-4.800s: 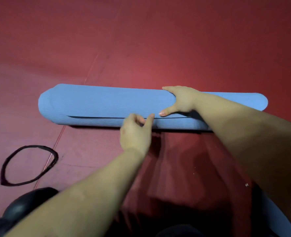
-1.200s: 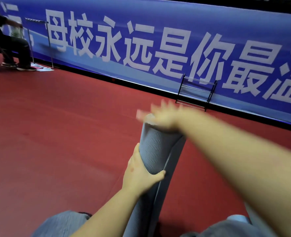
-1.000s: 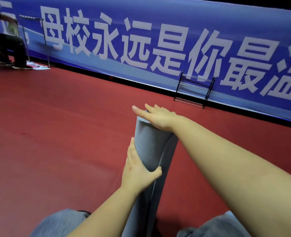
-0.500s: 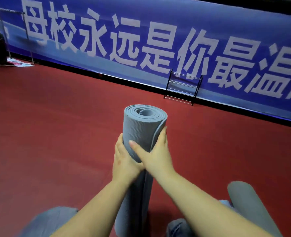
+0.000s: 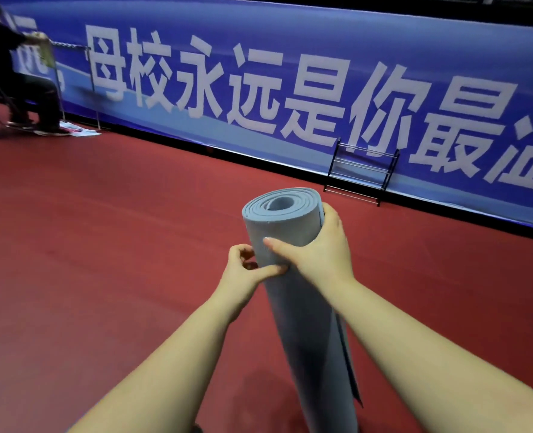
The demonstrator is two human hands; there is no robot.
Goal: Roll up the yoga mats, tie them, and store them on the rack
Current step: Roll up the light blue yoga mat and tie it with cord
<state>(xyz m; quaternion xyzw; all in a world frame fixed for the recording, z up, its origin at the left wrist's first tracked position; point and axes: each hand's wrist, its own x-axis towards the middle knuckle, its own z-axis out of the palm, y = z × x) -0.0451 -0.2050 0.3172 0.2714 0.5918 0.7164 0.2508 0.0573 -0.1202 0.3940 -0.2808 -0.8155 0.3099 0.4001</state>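
Observation:
A grey-blue rolled yoga mat stands nearly upright on the red floor between my arms, and its spiral end faces up. My right hand grips the roll just below the top, with the thumb across the front and the fingers round the right side. My left hand sits at the roll's left side, its thumb pressed on the front and its fingers curled against the edge. The loose outer flap runs down the right side. A black wire rack stands empty against the far wall.
A long blue banner with white characters lines the far wall. A person sits on a chair at the far left, with papers on the floor by their feet. Red floor lies between me and the rack.
My right hand has moved up and round to the right side of the roll near its top. My left hand has loosened from wrapping the roll to thumb and curled fingers. The roll leans slightly.

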